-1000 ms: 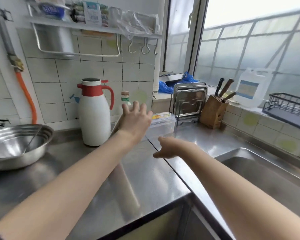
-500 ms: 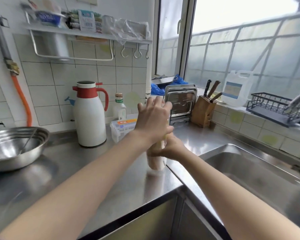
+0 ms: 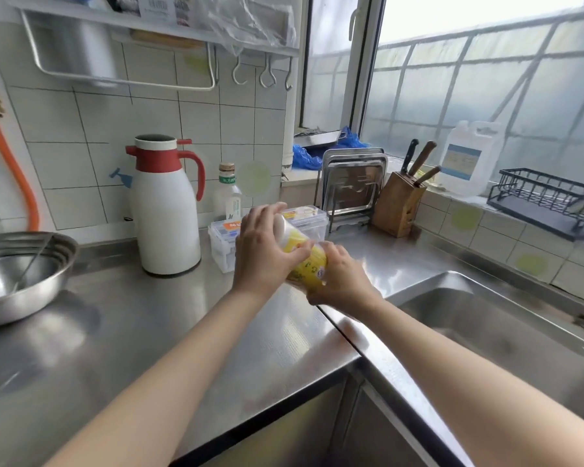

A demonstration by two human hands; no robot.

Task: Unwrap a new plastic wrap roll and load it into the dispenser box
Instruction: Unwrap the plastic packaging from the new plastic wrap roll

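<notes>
Both hands hold the plastic wrap roll (image 3: 304,261) above the steel table (image 3: 142,332), at mid-scene, just near of the clear dispenser box (image 3: 223,244). The roll is tilted, its white upper end pointing far-left and its yellow-printed lower end pointing near-right.

Left hand (image 3: 262,254): grip grasping the upper part of the roll, fingers curled over the white end and the thumb across the yellow label.

Right hand (image 3: 341,281): grip grasping the lower end of the roll, fingers wrapped around it from the right.

The dispenser box rests on the table, touching or just beside the base of a small bottle (image 3: 229,193) on its far side; which of the two cannot be told. A white and red thermos jug (image 3: 166,210) stands to the left of the box. A steel bowl (image 3: 17,278) sits at the far-left edge of the table. A knife block (image 3: 398,207) stands to the right of the box, in the corner. The sink (image 3: 486,332) occupies the right side.
</notes>
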